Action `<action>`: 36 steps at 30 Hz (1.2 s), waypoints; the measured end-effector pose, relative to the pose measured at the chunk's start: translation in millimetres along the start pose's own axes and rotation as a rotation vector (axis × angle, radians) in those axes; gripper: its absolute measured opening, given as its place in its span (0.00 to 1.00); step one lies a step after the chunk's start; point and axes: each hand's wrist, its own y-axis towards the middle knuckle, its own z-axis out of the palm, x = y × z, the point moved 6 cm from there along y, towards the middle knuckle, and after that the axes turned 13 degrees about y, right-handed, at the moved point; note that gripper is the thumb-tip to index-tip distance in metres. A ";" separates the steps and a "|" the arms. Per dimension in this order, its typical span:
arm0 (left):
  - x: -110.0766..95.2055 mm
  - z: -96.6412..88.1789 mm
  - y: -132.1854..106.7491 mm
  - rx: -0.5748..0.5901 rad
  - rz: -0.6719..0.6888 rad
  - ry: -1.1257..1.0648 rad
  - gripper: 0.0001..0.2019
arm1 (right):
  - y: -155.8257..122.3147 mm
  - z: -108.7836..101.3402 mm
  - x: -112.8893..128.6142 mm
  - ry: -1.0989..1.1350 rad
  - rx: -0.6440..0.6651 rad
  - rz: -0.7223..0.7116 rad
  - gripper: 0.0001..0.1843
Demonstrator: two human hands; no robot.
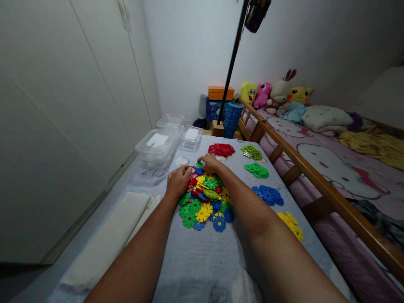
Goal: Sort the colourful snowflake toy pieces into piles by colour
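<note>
A mixed heap of flower-shaped plastic discs in red, yellow, green and blue lies between my forearms on the cloth-covered table. At the heap's left upper edge is my left hand, its fingers bent and pressed together beside red discs; what they hold, if anything, is hidden. My right hand reaches over the far end of the heap, with thumb and finger closed at a green disc. Sorted piles of red discs, light green discs, green discs, blue discs and yellow discs lie beyond and to the right.
Clear plastic boxes stand at the far left, with a smaller box beside them. A folded white cloth lies left of my arm. A wooden bed rail runs along the right side. A black pole rises behind the table.
</note>
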 end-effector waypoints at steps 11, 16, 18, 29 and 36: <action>4.6 5.0 0.9 -0.003 0.004 0.002 0.23 | -29.4 -35.4 -48.0 0.486 -0.320 0.019 0.04; 3.0 4.4 1.7 0.013 -0.006 0.016 0.21 | -81.9 -86.6 -119.7 0.461 -0.479 0.168 0.03; 2.4 4.6 1.9 0.017 -0.002 0.025 0.21 | -104.0 -101.8 -150.3 0.421 -0.561 0.270 0.04; 1.6 7.3 2.1 0.020 0.059 0.080 0.22 | -146.3 -96.3 -193.8 0.146 -0.600 0.432 0.08; -1.1 3.8 0.5 0.029 0.053 0.090 0.22 | -143.8 -92.0 -156.7 0.004 -0.638 0.434 0.10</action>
